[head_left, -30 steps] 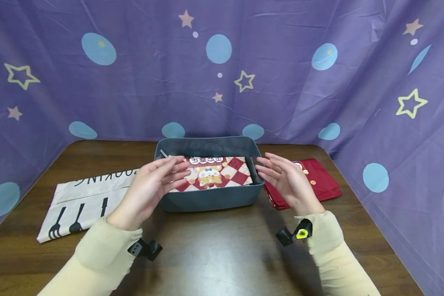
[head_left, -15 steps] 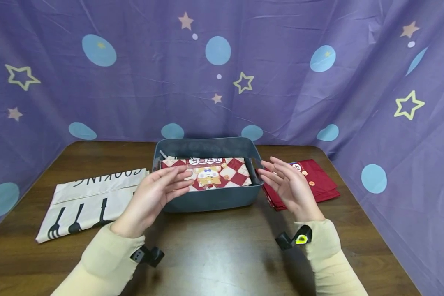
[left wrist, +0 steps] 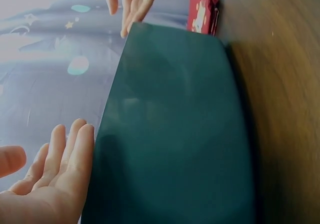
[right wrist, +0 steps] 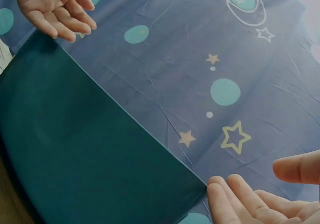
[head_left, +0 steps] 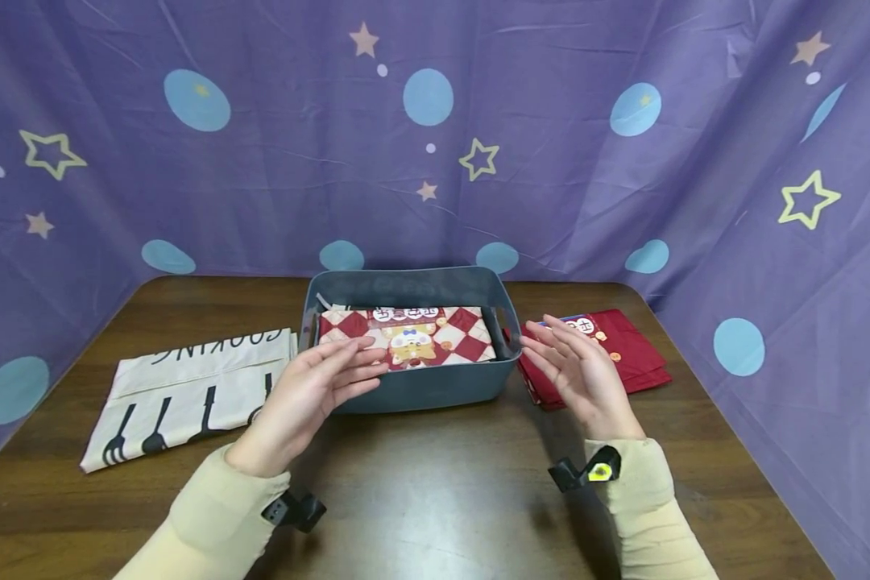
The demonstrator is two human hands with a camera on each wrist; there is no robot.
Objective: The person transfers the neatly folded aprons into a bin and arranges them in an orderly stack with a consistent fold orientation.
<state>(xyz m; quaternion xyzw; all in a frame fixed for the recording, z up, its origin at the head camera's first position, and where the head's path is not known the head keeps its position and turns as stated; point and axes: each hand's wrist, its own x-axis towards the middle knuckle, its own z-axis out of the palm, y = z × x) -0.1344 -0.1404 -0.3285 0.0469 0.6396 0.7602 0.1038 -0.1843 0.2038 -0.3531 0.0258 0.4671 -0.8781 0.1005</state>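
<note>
A starry curtain [head_left: 551,209] round the table [head_left: 435,491] suggests a booth.

1. Dark brown wood-grain table [head_left: 435,483], its far corners rounded, its surface glossy, with a pale patch of reflected light towards the near middle
2. Blue-grey plastic storage bin [head_left: 435,392], upright at the far middle of the table, a long side facing the near edge
3. Folded cream cloth [head_left: 196,385], flat just left of the bin, printed with black cutlery and the word COOKING, which reads upside down from the near side
4. Folded dark red cloth [head_left: 632,354], stacked in layers just right of the bin; whether they touch is unclear
</note>
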